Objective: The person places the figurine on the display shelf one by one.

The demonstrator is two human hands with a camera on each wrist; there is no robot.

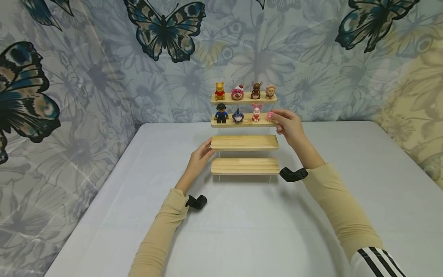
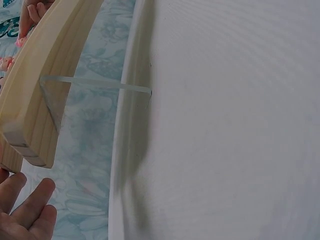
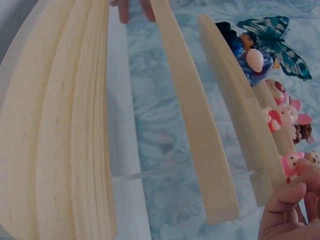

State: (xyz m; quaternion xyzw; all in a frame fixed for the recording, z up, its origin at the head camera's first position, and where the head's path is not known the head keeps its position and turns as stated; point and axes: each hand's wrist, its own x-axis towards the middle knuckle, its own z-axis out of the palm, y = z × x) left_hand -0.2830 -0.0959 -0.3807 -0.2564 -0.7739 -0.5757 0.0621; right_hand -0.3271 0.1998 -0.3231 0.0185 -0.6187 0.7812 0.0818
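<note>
On the right end of the second shelf from the top (image 1: 243, 124), my right hand (image 1: 290, 126) pinches a small pink figurine (image 1: 269, 115). The right wrist view shows the same pink figurine (image 3: 290, 165) at the thumb and fingers of the right hand (image 3: 292, 207). My left hand (image 1: 200, 157) is at the left end of the third shelf (image 1: 244, 142), its fingers extended. In the left wrist view, the fingertips of that hand (image 2: 25, 212) lie close to a shelf end. Beside the pink figurine stand a piglet figurine (image 1: 256, 113), a blue-grey donkey figurine (image 1: 238, 115) and a dark-haired figurine (image 1: 221, 114).
The top shelf (image 1: 243, 101) bears a yellow bear figurine (image 1: 219, 91), a pink bear figurine (image 1: 237, 92), a brown figurine (image 1: 255, 90) and a peach-coloured one (image 1: 270, 92). A bare bottom shelf (image 1: 245, 166) is nearest. Clear supports hold the stand on a white table (image 1: 242, 223) before a butterfly-patterned backdrop (image 1: 194, 84).
</note>
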